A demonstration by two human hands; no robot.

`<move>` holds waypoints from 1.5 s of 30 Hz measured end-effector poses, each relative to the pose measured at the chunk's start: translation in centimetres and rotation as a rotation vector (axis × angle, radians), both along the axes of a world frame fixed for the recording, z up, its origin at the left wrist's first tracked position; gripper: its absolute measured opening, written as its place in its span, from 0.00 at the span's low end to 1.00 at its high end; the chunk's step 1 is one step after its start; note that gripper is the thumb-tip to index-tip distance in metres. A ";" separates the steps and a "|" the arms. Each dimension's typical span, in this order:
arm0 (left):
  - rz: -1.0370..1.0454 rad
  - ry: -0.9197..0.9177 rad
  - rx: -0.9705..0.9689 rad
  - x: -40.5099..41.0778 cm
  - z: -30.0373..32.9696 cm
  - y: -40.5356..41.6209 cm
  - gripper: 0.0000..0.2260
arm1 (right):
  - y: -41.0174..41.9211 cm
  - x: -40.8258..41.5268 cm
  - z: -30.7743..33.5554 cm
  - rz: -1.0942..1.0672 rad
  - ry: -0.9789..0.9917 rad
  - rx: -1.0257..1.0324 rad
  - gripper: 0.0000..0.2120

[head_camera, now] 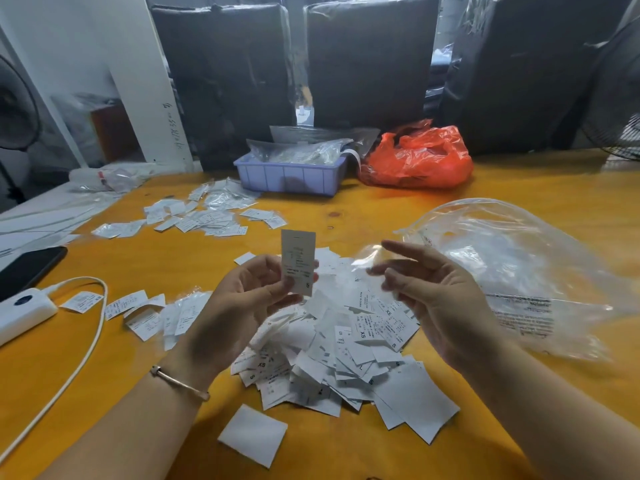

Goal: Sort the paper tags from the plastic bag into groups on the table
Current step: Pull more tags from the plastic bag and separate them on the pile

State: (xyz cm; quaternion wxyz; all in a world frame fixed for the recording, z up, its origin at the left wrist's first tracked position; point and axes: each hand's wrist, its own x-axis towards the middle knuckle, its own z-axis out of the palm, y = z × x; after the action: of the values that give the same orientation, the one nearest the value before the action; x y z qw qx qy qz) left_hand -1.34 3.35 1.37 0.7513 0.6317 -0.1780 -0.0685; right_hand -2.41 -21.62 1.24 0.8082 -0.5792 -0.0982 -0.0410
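The left hand (256,292) pinched one tag (298,262) upright, long axis vertical; the right hand (426,292), seemingly empty, hovered loosely spread just beside it.

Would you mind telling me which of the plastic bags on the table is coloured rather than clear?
The red plastic bag at the far edge, right of the blue tray; the large bag beside the right hand is transparent.

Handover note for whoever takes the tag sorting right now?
Left hand pinches one paper tag, upright, marked S. Right hand open, holding nothing.
Unsorted pile lies under the hands; emptied clear plastic bag to its right.
Done: small groups far left and near left on the table.
Left: place the held tag, then sort the pile.
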 end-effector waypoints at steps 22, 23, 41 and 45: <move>0.048 -0.056 0.252 -1.3 0.7 -2.0 0.04 | 1.3 -1.6 0.8 0.084 -0.123 -0.296 0.13; 0.038 -0.067 0.267 -1.4 0.7 -2.1 0.04 | 1.3 -1.5 0.8 0.060 -0.129 -0.340 0.13; 0.099 -0.022 0.196 -0.9 0.6 -1.3 0.23 | 0.1 -0.3 -0.2 -0.293 -0.193 -0.530 0.19; -0.074 -0.039 0.231 -1.3 0.8 -1.6 0.19 | 0.8 -0.8 0.7 -0.039 -0.140 -0.656 0.09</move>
State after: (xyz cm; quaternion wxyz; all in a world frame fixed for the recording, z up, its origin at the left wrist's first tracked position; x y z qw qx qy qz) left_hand -2.65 1.75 2.13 0.6668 0.7084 -0.2068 -0.1040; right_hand -3.23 -20.82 1.98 0.5691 -0.8060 -0.1504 -0.0622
